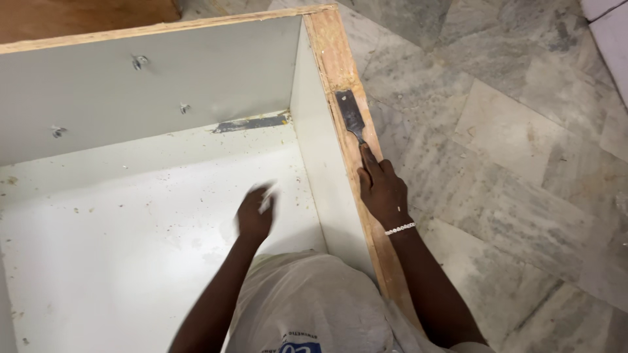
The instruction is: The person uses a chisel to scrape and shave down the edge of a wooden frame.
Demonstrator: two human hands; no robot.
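A carpentry work site indoors: an unfinished white cabinet carcass (163, 196) lies on grey marble floor tiles (510, 131).

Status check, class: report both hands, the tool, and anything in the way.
Right hand grips chisel on cabinet edge. Left hand blurred, holding something pale. Nothing in the way.

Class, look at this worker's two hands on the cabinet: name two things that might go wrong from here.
1. The right hand presses a chisel flat on the raw cabinet edge; it may slip and gouge the wood.
2. The left hand is blurred inside the white cabinet floor, away from the blade, so nothing steadies the panel.
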